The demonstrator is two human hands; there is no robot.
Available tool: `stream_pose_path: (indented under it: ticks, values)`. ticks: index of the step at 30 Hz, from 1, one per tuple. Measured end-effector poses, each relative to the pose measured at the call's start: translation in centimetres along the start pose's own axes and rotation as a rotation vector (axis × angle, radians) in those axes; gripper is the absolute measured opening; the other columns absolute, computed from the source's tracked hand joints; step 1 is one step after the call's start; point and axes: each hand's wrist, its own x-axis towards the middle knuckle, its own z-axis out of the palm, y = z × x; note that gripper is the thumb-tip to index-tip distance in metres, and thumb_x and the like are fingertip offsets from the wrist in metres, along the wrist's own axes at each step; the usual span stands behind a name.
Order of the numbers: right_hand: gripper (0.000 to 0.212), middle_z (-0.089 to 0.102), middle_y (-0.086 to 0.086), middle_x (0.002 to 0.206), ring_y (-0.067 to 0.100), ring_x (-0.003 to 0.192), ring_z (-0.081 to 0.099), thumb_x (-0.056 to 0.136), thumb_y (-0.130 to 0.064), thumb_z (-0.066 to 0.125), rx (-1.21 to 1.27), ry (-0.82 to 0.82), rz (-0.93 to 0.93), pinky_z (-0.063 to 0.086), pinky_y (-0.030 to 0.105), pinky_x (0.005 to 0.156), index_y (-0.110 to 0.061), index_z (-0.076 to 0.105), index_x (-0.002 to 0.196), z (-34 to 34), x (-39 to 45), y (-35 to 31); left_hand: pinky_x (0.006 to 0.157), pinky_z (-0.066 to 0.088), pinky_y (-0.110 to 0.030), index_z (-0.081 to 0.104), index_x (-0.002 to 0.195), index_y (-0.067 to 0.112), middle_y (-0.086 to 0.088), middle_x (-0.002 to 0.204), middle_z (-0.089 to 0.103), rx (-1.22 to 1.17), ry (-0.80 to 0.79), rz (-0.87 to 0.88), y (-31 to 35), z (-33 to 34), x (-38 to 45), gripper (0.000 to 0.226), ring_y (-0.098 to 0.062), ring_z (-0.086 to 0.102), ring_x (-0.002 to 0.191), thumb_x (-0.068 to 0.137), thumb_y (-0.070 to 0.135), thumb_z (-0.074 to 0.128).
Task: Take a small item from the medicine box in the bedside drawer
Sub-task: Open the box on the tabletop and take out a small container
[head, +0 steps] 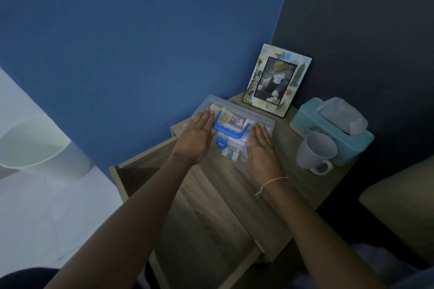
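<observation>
A clear plastic medicine box (234, 117) with a blue handle (231, 131) and a blue latch (221, 143) sits on the wooden bedside table (298, 185), lid closed. Small packets and cartons show through the lid. My left hand (197, 138) lies flat on the box's left end, fingers straight. My right hand (261, 148) lies flat on its right end, a thin string band at the wrist. Neither hand curls around anything. Below my arms the bedside drawer (115, 178) stands pulled out, its wooden bottom bare where visible.
A picture frame (277, 80) leans on the wall behind the box. To the right stand a teal tissue box (328, 129) and a white mug (315, 152). A white bin (35, 145) is on the floor at left, and a beige cushion (399, 206) at right.
</observation>
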Motion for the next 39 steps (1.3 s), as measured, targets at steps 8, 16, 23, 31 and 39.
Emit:
stream_pose_path:
  ticks: [8,16,23,31,39]
  values:
    - [0.053,0.009,0.016,0.161,0.023,0.15,0.0,0.104,-0.02,0.03,0.032,0.023,0.009,-0.008,0.029,0.118,-0.001,0.012,0.15,0.5,1.9,0.4,0.122,0.006,-0.033,0.014,0.149,0.006,-0.012,0.16,0.013,-0.023,0.022,-0.014,-0.6,0.4,1.6,0.054,-0.025,0.009,0.148,0.102,0.025,0.03]
    - [0.054,0.005,0.013,0.162,0.022,0.149,-0.004,0.103,-0.019,0.032,0.061,0.037,0.012,-0.003,0.033,0.12,-0.003,0.012,0.15,0.6,2.1,0.4,0.121,0.005,-0.033,0.013,0.149,0.006,-0.012,0.16,0.013,-0.005,0.031,-0.016,-0.7,0.9,1.9,0.055,-0.024,0.009,0.148,0.101,0.026,0.031]
    - [0.07,-0.008,0.002,0.163,0.021,0.149,-0.011,0.095,-0.039,0.053,0.33,0.191,0.122,0.011,0.031,0.11,-0.02,0.017,0.152,0.0,0.4,1.5,0.119,0.003,-0.038,0.016,0.15,0.012,-0.01,0.16,0.012,-0.163,0.219,-0.109,0.8,0.8,-0.3,0.055,-0.027,0.004,0.149,0.101,0.032,0.032]
    - [0.063,0.016,0.006,0.161,0.02,0.149,0.003,0.096,-0.036,0.052,0.294,0.121,0.054,0.017,0.033,0.115,-0.013,0.026,0.149,0.4,0.8,1.8,0.085,0.045,-0.028,0.059,0.114,0.012,-0.009,0.115,0.06,-0.624,0.381,-0.483,4.2,4.1,-2.0,0.034,-0.02,0.057,0.104,0.096,0.037,0.046]
    - [0.061,0.018,0.004,0.161,0.018,0.149,0.004,0.096,-0.033,0.052,0.295,0.15,0.055,0.016,0.03,0.115,-0.014,0.029,0.149,1.1,0.7,2.0,0.075,0.048,-0.025,0.058,0.097,0.017,0.003,0.094,0.066,-0.906,0.309,-0.673,4.5,4.6,-0.6,0.039,-0.01,0.06,0.088,0.086,0.054,0.055]
